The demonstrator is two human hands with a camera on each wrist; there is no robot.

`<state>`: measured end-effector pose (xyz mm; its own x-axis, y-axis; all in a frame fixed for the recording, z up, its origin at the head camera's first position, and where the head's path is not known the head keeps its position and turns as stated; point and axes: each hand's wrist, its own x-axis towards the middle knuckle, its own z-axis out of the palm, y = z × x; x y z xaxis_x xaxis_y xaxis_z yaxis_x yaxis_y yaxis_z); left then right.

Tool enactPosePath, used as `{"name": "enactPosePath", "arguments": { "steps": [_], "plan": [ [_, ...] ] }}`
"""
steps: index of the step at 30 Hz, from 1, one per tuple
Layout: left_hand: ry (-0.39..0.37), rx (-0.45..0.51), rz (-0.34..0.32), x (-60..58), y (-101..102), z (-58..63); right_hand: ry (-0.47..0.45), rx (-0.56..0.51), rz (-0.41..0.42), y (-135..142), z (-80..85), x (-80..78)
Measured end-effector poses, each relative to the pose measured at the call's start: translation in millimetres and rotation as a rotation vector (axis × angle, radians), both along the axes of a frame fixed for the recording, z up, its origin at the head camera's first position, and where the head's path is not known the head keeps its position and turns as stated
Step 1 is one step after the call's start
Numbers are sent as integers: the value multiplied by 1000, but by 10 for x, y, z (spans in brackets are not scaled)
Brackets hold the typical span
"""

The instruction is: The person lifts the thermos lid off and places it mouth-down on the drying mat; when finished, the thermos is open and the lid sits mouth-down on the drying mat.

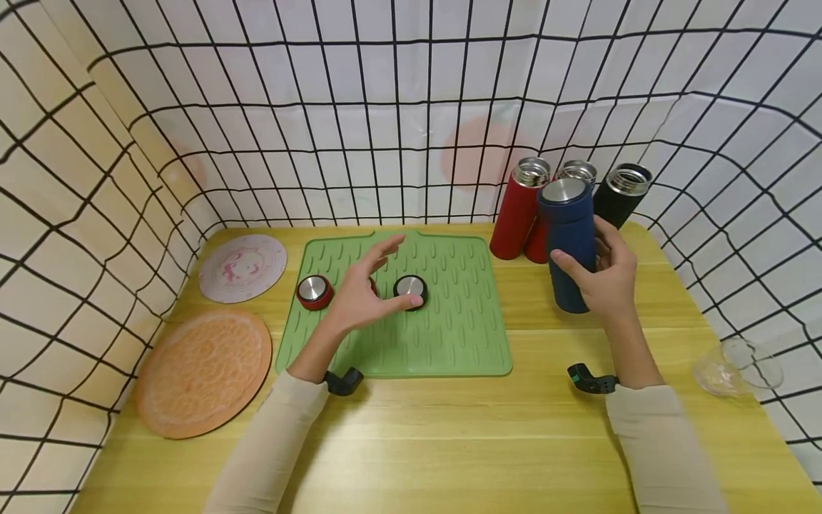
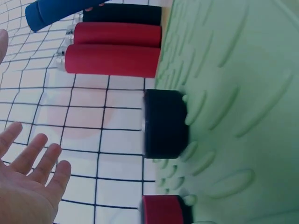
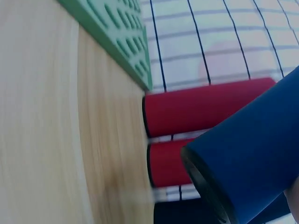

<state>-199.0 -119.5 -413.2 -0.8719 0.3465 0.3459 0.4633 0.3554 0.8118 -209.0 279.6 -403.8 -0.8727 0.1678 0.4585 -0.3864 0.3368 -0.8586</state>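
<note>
My right hand (image 1: 606,275) grips a blue thermos bottle (image 1: 571,243) with its steel-topped lid on. In the right wrist view the bottle's base hangs tilted above the wooden table. My left hand (image 1: 356,296) hovers over the green mat (image 1: 459,343), fingers spread and holding nothing. Its thumb overlaps a black bottle lid (image 1: 409,287) in the head view, but the left wrist view shows the hand apart from that lid. One red lid (image 1: 314,291) sits on the mat's left side; another red lid (image 1: 373,285) is mostly hidden behind the left hand.
Two lidless red bottles (image 1: 514,214) and a lidless black bottle (image 1: 619,196) stand at the back right. An orange round mat (image 1: 205,371) and a pink disc (image 1: 244,268) lie left. A clear glass (image 1: 732,368) is at far right. Black wire grid (image 1: 398,107) encloses the table.
</note>
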Motion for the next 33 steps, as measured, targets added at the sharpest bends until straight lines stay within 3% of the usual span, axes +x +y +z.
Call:
{"name": "enactPosePath", "arguments": {
  "steps": [17,26,33],
  "plan": [
    [74,128,-94,-13,128,146,-97,107,286,-769,46,106],
    [52,244,-206,167,174,457,-148,187,431,-963,61,104],
    [96,284,-249,32,222,344,-154,245,538,-1092,56,118]
  ]
}}
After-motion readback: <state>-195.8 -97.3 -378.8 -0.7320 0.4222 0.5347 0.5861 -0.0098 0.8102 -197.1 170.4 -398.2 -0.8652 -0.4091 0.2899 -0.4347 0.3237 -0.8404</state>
